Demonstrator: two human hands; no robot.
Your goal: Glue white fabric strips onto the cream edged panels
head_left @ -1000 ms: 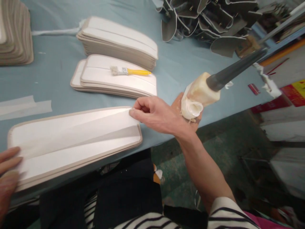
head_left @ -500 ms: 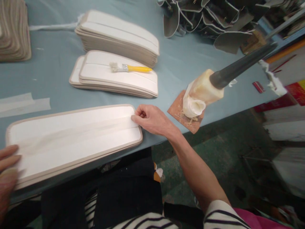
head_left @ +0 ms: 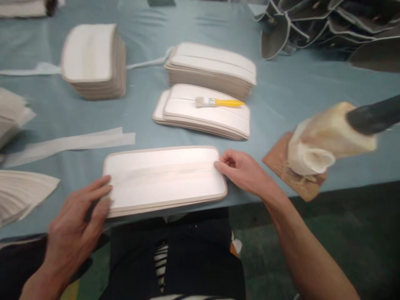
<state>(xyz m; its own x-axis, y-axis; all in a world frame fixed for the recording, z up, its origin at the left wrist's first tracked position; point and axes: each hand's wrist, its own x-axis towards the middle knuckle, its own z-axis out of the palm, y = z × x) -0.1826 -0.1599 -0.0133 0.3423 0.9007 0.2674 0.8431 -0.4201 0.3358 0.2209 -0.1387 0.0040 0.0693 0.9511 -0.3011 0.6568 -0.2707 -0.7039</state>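
Note:
A long white panel (head_left: 162, 177) with rounded corners and a beige rim lies near the table's front edge, at least one similar panel under it. A faint cream strip (head_left: 175, 170) runs lengthwise along its middle. My right hand (head_left: 242, 171) is closed at the right end, thumb and fingertips pinching the rim beside the strip's end. At the left end, my left hand (head_left: 78, 221) lies with its fingers stretched out and thumb apart, the tips touching the panel's edge. Behind the panel, a yellow-handled brush (head_left: 220, 103) rests on a short stack of similar panels (head_left: 181, 116).
Taller panel stacks (head_left: 212, 62) (head_left: 90, 54) stand farther back. Pale strips (head_left: 78, 141) lie left of centre. On the right, a glue-crusted container (head_left: 331, 137) with a dark handle sits on a brown board (head_left: 308, 189). Dark grey pieces (head_left: 300, 29) are heaped at the back right.
The view has swung left, bringing my whole left hand and more of the table's left side into sight. Both hands stay at the panel's two ends.

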